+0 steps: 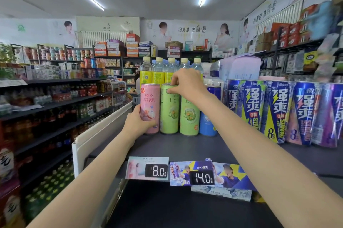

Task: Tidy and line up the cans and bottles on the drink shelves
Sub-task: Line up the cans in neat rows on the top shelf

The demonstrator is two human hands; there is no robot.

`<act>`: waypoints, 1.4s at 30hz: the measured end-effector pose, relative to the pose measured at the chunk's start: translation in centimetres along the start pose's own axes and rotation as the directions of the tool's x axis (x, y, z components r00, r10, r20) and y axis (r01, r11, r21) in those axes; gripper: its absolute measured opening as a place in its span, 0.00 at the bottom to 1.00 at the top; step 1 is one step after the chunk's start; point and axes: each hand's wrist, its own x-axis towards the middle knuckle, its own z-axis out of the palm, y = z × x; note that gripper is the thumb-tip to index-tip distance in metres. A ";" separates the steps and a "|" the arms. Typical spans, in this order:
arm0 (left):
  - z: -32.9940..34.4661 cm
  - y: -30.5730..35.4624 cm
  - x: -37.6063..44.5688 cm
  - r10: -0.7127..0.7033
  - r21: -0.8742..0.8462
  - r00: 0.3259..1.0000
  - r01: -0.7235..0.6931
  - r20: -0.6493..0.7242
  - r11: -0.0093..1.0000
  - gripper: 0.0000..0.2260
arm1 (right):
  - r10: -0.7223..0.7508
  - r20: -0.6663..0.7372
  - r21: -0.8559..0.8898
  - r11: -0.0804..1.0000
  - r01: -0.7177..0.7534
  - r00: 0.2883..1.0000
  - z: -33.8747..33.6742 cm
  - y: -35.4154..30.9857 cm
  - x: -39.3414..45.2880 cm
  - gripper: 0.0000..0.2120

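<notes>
My left hand (138,122) grips the pink can (150,108), my right hand (185,83) pinches the green can (169,110); this row looks almost straight, other shelves wait

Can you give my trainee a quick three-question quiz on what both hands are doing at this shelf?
1. True or false: the left hand grips the pink can.
2. The right hand pinches the top of which can? A) blue can B) left green can C) pink can
3. Fill in: the yellow-capped bottles stand ____ the cans.

Key: 1 true; 2 B; 3 behind.
</notes>
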 end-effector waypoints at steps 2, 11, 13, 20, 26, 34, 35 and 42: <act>0.0 -0.5 0.3 -0.006 0.029 1.000 0.006 -0.013 1.000 0.37 | -0.006 0.003 0.016 1.000 0.006 1.000 0.0 0.2 -0.1 0.11; -0.1 0.1 0.0 0.057 0.058 0.998 -0.056 -0.021 0.997 0.35 | -0.001 0.113 0.293 0.956 -0.032 0.994 -1.1 2.2 -0.2 0.06; -0.1 0.3 -0.2 0.048 0.046 0.998 -0.046 -0.051 0.998 0.35 | -0.014 0.102 0.265 0.964 -0.014 0.995 -1.2 1.8 -0.1 0.05; -0.3 0.0 -0.1 0.012 0.064 0.993 -0.005 -0.115 0.998 0.36 | -0.019 0.032 0.154 0.988 0.014 0.999 -0.2 -0.4 0.3 0.06; -0.4 0.1 -0.3 -0.005 0.054 0.993 0.011 -0.114 0.998 0.40 | 0.025 0.001 0.154 0.988 -0.025 1.000 0.9 -1.1 0.4 0.10; -0.4 0.3 -0.5 0.002 0.043 0.994 0.003 -0.105 0.999 0.39 | -0.101 0.211 0.254 0.966 0.045 0.972 -1.9 0.7 1.1 0.08; -0.5 0.4 -0.6 -0.001 0.033 0.994 0.005 -0.107 0.999 0.38 | -0.106 0.222 0.256 0.966 0.047 0.969 -2.4 1.3 1.0 0.08; -0.4 0.1 -0.4 0.007 -0.021 0.993 -0.010 -0.121 1.000 0.30 | -0.077 0.198 0.174 0.984 0.042 0.977 -1.3 1.4 0.9 0.05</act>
